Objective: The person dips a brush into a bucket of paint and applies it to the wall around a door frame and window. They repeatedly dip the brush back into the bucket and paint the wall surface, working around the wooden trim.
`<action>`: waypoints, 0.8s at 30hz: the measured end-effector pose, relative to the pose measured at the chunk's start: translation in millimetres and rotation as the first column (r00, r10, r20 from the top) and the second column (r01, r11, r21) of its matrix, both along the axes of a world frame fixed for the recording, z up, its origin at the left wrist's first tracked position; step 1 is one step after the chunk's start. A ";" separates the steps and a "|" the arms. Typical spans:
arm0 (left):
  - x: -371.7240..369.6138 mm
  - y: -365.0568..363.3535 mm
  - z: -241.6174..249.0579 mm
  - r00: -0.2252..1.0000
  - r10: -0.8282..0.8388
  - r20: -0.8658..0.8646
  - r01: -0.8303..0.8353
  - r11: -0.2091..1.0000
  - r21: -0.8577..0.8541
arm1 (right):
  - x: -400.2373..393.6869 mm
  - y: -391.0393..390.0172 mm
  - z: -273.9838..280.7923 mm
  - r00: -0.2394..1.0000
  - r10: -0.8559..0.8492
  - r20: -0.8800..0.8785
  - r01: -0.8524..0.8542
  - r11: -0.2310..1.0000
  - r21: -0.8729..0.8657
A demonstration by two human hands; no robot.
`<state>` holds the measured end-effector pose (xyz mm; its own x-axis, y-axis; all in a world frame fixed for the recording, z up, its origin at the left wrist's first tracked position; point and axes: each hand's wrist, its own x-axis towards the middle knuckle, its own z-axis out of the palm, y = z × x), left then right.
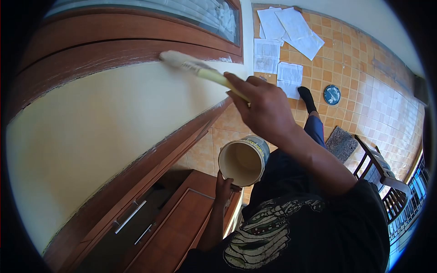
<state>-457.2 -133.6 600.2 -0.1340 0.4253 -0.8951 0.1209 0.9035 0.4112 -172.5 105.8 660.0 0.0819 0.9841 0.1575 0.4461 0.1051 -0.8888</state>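
Note:
My right hand point(264, 104) grips the pale yellow handle of a paintbrush point(211, 77). The brush's whitish bristles touch the cream wall point(104, 118) along its border with the brown wooden window frame point(136, 51). Lower down, my left hand point(224, 187) holds a paint can point(243, 161) by its rim, fingers closed around the edge. The can is tilted so that its open mouth and cream-coated inside show. Part of a printed label is visible on its outer side.
Paper sheets point(298, 32) lie on the tiled floor point(339, 59), with a round lid point(332, 94) near my foot point(307, 98). A grey mat point(341, 144) and a dark chair point(387, 177) are at the right. Wooden doors point(182, 223) with metal handles point(130, 217) stand below the wall.

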 end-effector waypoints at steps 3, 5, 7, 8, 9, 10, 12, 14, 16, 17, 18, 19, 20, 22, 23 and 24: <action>-5.8 -6.0 -9.9 1.000 0.013 -0.010 -0.013 1.000 0.026 | -15.6 -23.8 8.1 0.954 0.297 0.047 -0.292 0.951 -0.101; 0.1 -5.3 -13.6 0.999 0.031 -0.012 -0.031 0.999 0.027 | 14.7 -32.6 -7.3 0.906 0.423 0.024 -0.416 0.899 -0.136; -3.1 -8.7 -18.4 0.999 0.039 -0.005 -0.039 0.999 0.003 | 34.2 -39.0 -21.5 0.870 0.490 0.043 -0.477 0.862 -0.172; -6.4 -11.6 -23.4 0.999 0.033 0.008 -0.033 0.999 -0.016 | 40.3 -40.1 -28.7 0.865 0.494 0.082 -0.474 0.860 -0.188; -8.3 -12.0 -27.5 0.999 0.026 0.021 -0.025 0.999 -0.035 | 43.2 -37.5 -34.9 0.860 0.497 0.121 -0.468 0.860 -0.204; -9.1 -13.2 -31.6 0.999 0.013 0.031 -0.011 0.999 -0.045 | 44.0 -30.8 -42.4 0.877 0.468 0.110 -0.457 0.883 -0.110; -8.9 -15.7 -40.0 0.999 -0.015 0.045 0.018 0.998 -0.063 | 41.7 -11.5 -57.0 0.858 0.504 0.096 -0.504 0.863 -0.025; -9.1 -19.9 -45.1 0.998 -0.006 0.065 0.010 0.998 -0.060 | 39.7 12.6 -56.8 0.783 0.620 0.045 -0.611 0.781 -0.126; -9.8 -21.7 -47.8 0.998 0.004 0.059 -0.001 0.998 -0.062 | 30.0 32.7 -77.3 0.779 0.621 0.087 -0.624 0.782 0.003; -9.4 -22.7 -47.8 0.999 0.013 0.045 -0.010 0.998 -0.065 | 26.7 42.2 -86.8 0.777 0.619 0.110 -0.628 0.776 0.068; -9.2 -24.4 -46.8 0.999 0.023 0.032 -0.021 0.997 -0.069 | 25.2 51.1 -93.0 0.794 0.601 0.088 -0.606 0.794 0.045; -9.6 -25.7 -46.8 0.999 0.030 0.042 -0.027 0.998 -0.065 | 26.0 59.2 -96.2 0.810 0.583 0.071 -0.585 0.811 0.021; -10.0 -25.8 -47.6 0.998 0.036 0.055 -0.033 0.998 -0.059 | 29.1 65.7 -96.3 0.807 0.588 0.061 -0.587 0.809 -0.034; -11.2 -29.2 -50.5 0.997 0.046 0.058 -0.043 0.997 -0.058 | 33.9 65.9 -105.5 0.853 0.509 0.119 -0.506 0.861 -0.057; -12.8 -32.5 -53.7 0.998 0.050 0.049 -0.047 0.997 -0.061 | 37.4 64.6 -109.5 0.870 0.469 0.150 -0.465 0.883 -0.064; -13.3 -34.5 -56.2 0.998 0.054 0.040 -0.052 0.997 -0.063 | 42.1 62.1 -112.9 0.899 0.427 0.098 -0.421 0.903 -0.083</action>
<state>-470.6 -168.0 544.1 -0.1174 0.3623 -0.9246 0.0562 0.9320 0.3581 -130.4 167.9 547.2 -0.3597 0.9294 0.0828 0.4668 0.2561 -0.8465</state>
